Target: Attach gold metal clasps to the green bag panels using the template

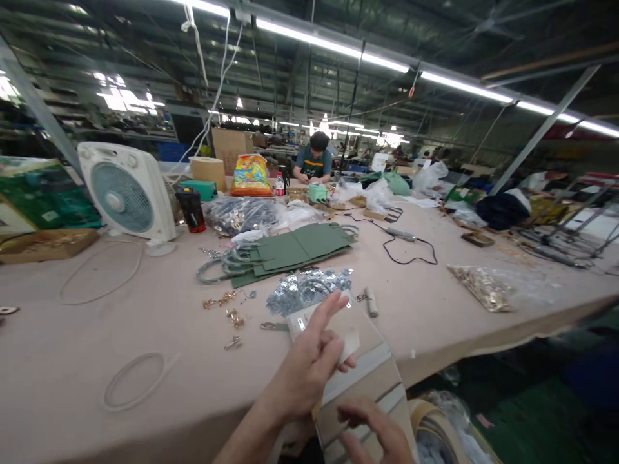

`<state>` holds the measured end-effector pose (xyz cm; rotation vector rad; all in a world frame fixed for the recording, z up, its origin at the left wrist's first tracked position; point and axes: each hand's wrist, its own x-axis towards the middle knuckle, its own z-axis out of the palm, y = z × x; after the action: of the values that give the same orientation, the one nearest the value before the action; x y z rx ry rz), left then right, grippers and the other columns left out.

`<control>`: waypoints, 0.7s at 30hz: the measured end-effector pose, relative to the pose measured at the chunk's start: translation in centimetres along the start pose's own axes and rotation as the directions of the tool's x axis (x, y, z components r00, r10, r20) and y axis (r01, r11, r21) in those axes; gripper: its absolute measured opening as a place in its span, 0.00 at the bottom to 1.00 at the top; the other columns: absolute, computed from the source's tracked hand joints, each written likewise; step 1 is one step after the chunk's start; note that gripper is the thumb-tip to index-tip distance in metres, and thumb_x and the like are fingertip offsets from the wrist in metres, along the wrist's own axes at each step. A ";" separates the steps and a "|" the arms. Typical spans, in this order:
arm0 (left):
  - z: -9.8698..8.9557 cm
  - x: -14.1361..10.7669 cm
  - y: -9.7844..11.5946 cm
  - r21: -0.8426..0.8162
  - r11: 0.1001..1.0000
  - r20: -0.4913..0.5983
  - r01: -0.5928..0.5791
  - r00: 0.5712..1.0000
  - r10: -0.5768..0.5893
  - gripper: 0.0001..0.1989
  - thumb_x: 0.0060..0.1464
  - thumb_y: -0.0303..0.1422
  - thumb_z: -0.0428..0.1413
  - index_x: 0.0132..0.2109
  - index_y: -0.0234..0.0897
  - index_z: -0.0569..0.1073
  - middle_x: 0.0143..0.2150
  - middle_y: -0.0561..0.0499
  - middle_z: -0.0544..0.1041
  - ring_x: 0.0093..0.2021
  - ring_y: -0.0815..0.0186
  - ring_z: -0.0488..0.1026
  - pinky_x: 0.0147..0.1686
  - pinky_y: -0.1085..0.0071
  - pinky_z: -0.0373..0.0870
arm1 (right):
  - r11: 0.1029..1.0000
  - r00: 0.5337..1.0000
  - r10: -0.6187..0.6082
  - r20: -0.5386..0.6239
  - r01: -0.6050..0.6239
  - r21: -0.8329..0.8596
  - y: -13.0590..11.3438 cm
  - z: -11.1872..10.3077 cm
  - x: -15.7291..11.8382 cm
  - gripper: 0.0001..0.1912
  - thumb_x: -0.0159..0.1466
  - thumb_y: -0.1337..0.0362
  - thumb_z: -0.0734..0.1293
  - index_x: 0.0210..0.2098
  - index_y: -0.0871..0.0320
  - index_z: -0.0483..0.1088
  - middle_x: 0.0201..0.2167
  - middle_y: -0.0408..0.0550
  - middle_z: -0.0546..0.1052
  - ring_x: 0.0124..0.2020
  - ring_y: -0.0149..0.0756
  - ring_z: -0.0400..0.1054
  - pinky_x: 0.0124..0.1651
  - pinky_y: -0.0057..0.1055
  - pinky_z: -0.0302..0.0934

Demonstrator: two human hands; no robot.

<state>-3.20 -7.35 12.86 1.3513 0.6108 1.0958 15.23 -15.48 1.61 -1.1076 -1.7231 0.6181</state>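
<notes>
My left hand (309,364) is over a beige panel (365,322), its index finger stretched out and a small pale piece (351,344) pinched between thumb and lower fingers. Small metal fittings show at the panel's top edge, and grey strips cross its lower part. Lower down, my right hand (374,428), slightly blurred, has its fingers curved and apart over the panel, with nothing visible between them. Just beyond the panel lies a heap of shiny metal plates (290,290). Gold-coloured fittings (235,317) lie to the left.
Green panels with handles (300,248) lie behind the plates. A fan (126,190) and a dark bottle (191,209) stand at the left. A corded tool (400,234) and a bag of metal parts (481,289) are at the right. Another person (314,160) sits across the table.
</notes>
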 end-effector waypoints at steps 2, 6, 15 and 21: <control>0.9 0.0 -0.1 0.083 0.997 0.052 0.000 0.999 -0.004 0.34 0.68 0.31 0.52 0.76 0.52 0.51 0.74 0.35 0.59 0.35 0.71 0.77 0.40 0.68 0.79 | 0.991 0.978 0.127 -0.167 -0.130 -0.007 -1.2 -3.9 1.8 0.10 0.69 0.56 0.70 0.45 0.54 0.78 0.37 0.50 0.83 0.37 0.40 0.80 0.42 0.27 0.76; 2.5 0.3 0.3 0.174 0.984 0.105 -0.026 0.994 0.008 0.35 0.67 0.29 0.52 0.76 0.46 0.53 0.57 0.38 0.78 0.32 0.67 0.78 0.41 0.66 0.79 | 0.982 0.954 0.189 -0.235 -0.183 0.046 -4.2 -8.9 5.7 0.13 0.70 0.53 0.69 0.47 0.55 0.77 0.38 0.51 0.82 0.39 0.40 0.79 0.43 0.31 0.76; 3.6 0.8 0.4 0.301 0.942 0.073 -0.148 0.989 0.132 0.28 0.59 0.27 0.56 0.67 0.44 0.72 0.66 0.38 0.72 0.28 0.68 0.75 0.36 0.66 0.79 | 0.966 0.969 0.231 0.090 -0.239 0.098 -3.9 -8.8 6.9 0.11 0.70 0.55 0.70 0.42 0.57 0.76 0.35 0.48 0.78 0.36 0.37 0.74 0.41 0.31 0.70; 2.8 1.1 -0.7 0.495 0.868 0.233 0.034 0.957 -0.170 0.15 0.67 0.34 0.51 0.38 0.36 0.81 0.31 0.50 0.79 0.29 0.67 0.75 0.31 0.74 0.70 | 0.972 0.978 0.203 0.038 -0.206 0.113 -4.2 -9.0 6.6 0.10 0.70 0.56 0.70 0.40 0.56 0.77 0.35 0.47 0.76 0.37 0.36 0.71 0.40 0.29 0.67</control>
<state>-0.12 -7.60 12.90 1.8454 0.7777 0.6678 20.85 -12.29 11.59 -1.2071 -1.5844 0.8538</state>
